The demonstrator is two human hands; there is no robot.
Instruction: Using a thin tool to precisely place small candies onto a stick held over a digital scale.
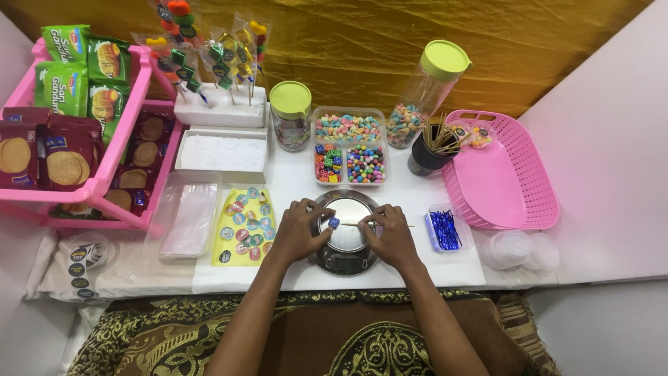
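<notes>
My left hand [300,230] and my right hand [390,235] meet over a round steel kitchen scale [346,259] at the table's front. The left fingers pinch a small blue cube candy [334,223]. The right fingers hold a thin wooden skewer [355,224] that lies level, its tip at the candy and its other end poking out to the right. Just behind the scale stands a clear divided tray [348,145] of small coloured candies.
A pink rack [104,174] of biscuit packs stands left. Sticker sheet [243,226], plastic bags [186,216], white foam blocks [223,152] with finished candy skewers, two green-lidded jars [291,115], a black cup of skewers [428,153], blue twist ties [444,230], a pink basket [504,174] and clear lids [511,247] surround the scale.
</notes>
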